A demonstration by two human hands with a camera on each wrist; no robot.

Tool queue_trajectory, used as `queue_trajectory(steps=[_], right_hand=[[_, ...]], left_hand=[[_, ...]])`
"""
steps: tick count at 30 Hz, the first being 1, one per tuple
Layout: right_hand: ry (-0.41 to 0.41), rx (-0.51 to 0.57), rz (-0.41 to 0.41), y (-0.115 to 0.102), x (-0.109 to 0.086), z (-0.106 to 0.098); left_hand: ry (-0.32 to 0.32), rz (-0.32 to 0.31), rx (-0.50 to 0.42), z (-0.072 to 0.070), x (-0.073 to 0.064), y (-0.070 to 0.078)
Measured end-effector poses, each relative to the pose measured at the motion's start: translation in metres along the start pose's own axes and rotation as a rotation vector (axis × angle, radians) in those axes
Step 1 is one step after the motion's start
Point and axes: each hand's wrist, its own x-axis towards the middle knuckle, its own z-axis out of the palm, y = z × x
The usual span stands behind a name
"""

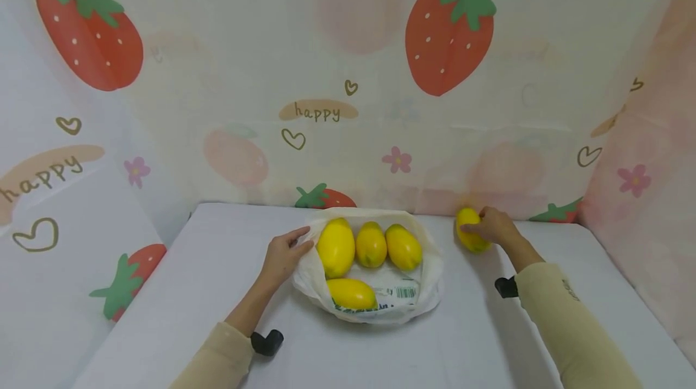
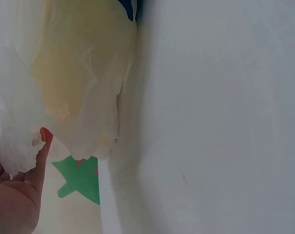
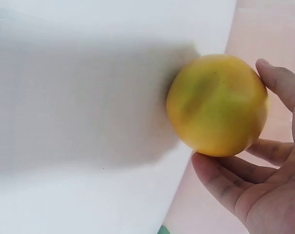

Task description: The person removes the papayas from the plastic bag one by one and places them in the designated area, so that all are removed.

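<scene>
A white plastic bag (image 1: pixel 365 315) lies on the table with its mouth spread wide. Several smooth yellow oval fruits (image 1: pixel 336 249), like papayas or mangoes, are inside it. At the bag's left rim my left hand (image 1: pixel 283 258) holds the plastic between thumb and fingers; the left wrist view shows the thin plastic (image 2: pixel 20 112) running into that hand (image 2: pixel 15 202). To the right of the bag, near the table's back edge, my right hand (image 1: pixel 497 227) grips another yellow oval fruit (image 3: pixel 217 105). Its thumb and fingers lie on opposite sides of the fruit.
A white-covered table (image 1: pixel 424 359) runs back to a hanging cloth wall (image 1: pixel 375 63) printed with strawberries. Similar cloth stands at the left and right. Printed text and a barcode (image 1: pixel 405 292) show on the bag's inner bottom.
</scene>
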Motion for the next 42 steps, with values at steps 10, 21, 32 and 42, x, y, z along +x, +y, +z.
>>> queue_trajectory(steps=[10, 21, 32, 42], right_hand=[[-0.018, -0.015, -0.019, -0.001, 0.001, -0.004], [-0.043, -0.061, -0.050, 0.002, -0.001, -0.008], [-0.020, -0.052, -0.149, -0.008, -0.006, -0.015], [-0.038, -0.044, -0.241, -0.007, -0.018, -0.029]], left_hand=[[-0.013, -0.013, 0.003, -0.001, 0.000, 0.002], [-0.015, -0.013, 0.019, -0.001, -0.001, 0.003], [-0.005, -0.033, 0.021, -0.009, -0.006, -0.002], [-0.026, -0.022, 0.014, -0.002, 0.001, 0.001]])
